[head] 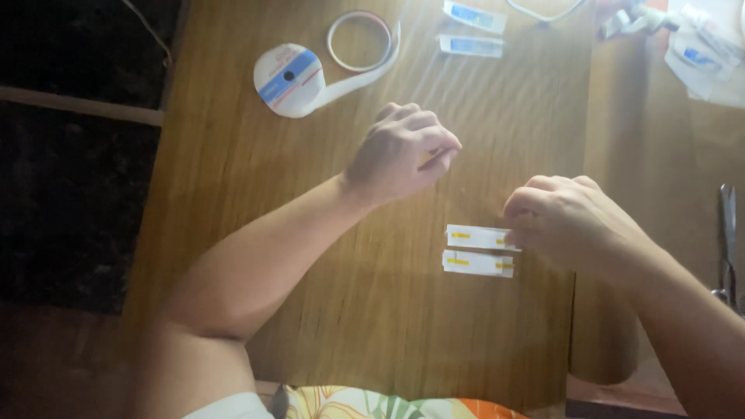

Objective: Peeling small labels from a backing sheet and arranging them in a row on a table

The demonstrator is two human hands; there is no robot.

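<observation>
upper strip: small white paper strip with yellow marks point(475, 237) is lying on the brown wooden table point(310, 233), long axis running left to right, its right end under the right hand's fingertips.
lower strip: matching white strip point(477, 264) is lying just beside and parallel, untouched.
right hand point(570, 221): is curling down, fingers pinching the upper strip's right end.
left hand point(403, 151): is hovering up-left of the strips, fingers closed narrowly on something small and yellowish; cannot tell what.
beyond: white tape roll point(289, 79) is sitting well apart; metal scissors point(728, 240) far right.

On the wooden table point(256, 202), a white tape roll point(289, 79) with a loose looped tail lies upper left, two blue-and-white sachets point(473, 31) top centre, crumpled packets point(698, 54) upper right, and scissors point(727, 240) at the right edge.
</observation>
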